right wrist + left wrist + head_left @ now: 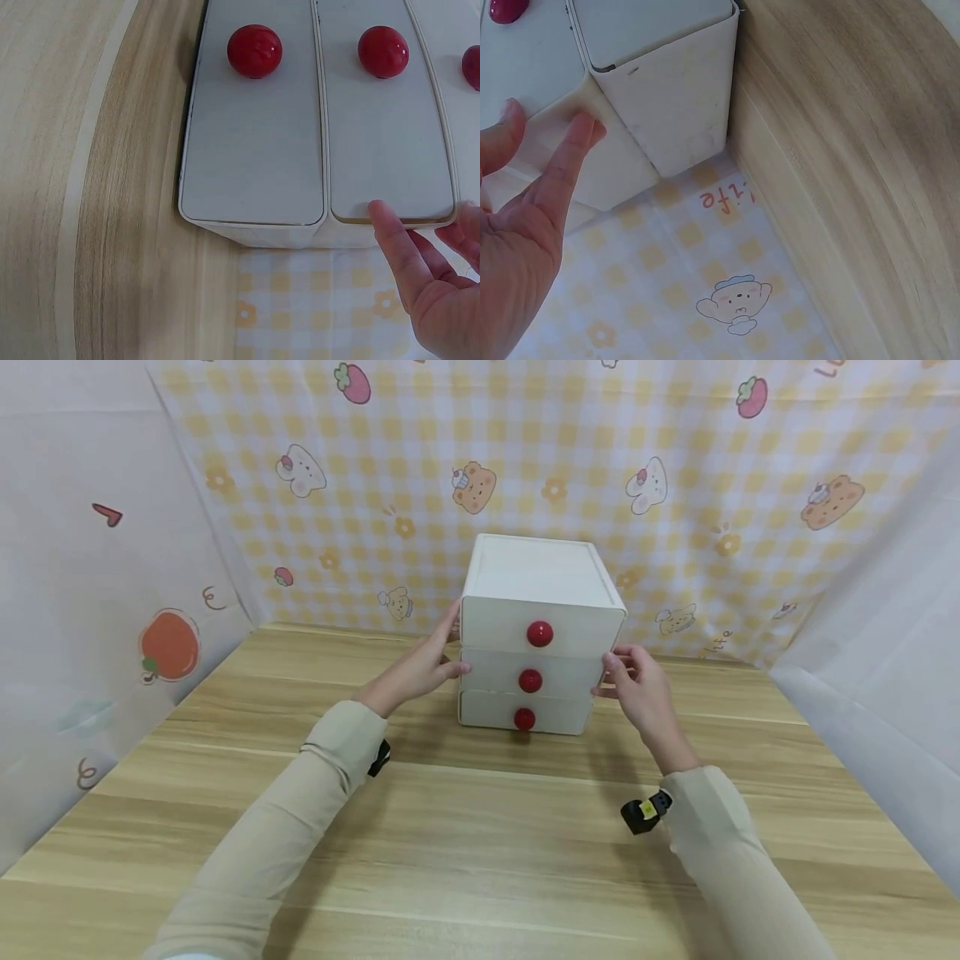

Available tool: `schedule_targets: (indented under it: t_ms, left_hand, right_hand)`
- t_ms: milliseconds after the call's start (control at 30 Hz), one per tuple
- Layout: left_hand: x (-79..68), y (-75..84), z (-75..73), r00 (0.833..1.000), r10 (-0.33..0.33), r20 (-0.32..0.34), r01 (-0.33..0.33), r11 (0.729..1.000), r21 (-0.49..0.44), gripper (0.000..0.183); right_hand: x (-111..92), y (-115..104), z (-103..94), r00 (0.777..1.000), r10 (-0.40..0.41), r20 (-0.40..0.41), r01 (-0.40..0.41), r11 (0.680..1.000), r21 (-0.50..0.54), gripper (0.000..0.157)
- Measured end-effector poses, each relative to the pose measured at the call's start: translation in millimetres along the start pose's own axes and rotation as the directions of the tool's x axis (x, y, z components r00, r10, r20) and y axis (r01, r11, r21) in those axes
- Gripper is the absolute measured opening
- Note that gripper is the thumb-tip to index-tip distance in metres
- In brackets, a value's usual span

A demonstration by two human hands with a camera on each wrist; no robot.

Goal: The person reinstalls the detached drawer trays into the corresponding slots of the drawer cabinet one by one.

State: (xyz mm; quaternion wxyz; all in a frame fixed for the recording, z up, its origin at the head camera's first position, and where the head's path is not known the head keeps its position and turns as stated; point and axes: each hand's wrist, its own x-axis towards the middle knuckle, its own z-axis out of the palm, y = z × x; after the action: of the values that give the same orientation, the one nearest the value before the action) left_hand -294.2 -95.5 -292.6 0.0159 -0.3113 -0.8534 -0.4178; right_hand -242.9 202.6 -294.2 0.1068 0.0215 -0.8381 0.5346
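A white box of three stacked drawers [543, 568] stands on the wooden table, each front bearing a round red knob [530, 681]. All three drawers look pushed in. My left hand [420, 672] lies along the box's left side, long fingers fairly straight and the thumb near the front edge. In the left wrist view, fingertips [585, 127] rest on the side wall. On the right, my other hand [637, 685] has its fingers at the front right edge, level with the middle drawer. One fingertip [379, 210] touches that drawer's lower corner in the right wrist view.
A yellow checked cloth [555, 452] with cartoon animals hangs behind the box. White cloth [67, 568] covers the left side, and more hangs at right. The wooden table [465, 852] stretches in front of the box. Small black cameras [641, 814] sit at both wrists.
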Motion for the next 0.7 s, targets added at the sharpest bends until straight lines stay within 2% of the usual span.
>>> schedule_targets:
  t_ms: [333, 500, 600, 700]
  left_hand:
    - [5.4, -1.7, -0.7, 1.000, -0.021, -0.007, 0.021, 1.000, 0.001, 0.094]
    - [4.2, -4.7, -0.5, 1.000, -0.019, -0.011, 0.019, 1.000, 0.010, 0.093]
    - [0.2, -5.8, 0.4, 0.998, -0.057, -0.012, 0.057, 0.998, 0.014, 0.086]
    - [-6.8, -2.7, 2.3, 0.995, -0.092, -0.028, 0.094, 0.994, 0.055, 0.074]
  right_hand:
    - [5, 0, 3.0, 1.000, 0.013, -0.024, -0.013, 1.000, 0.001, 0.039]
    - [4, 0, 1.0, 1.000, 0.008, 0.003, -0.008, 1.000, -0.013, 0.043]
    - [-1, -1, -2.7, 0.999, -0.020, 0.033, 0.023, 0.994, -0.106, 0.044]
    - [-8, -2, -7.0, 0.995, -0.063, 0.078, 0.080, 0.968, -0.237, 0.045]
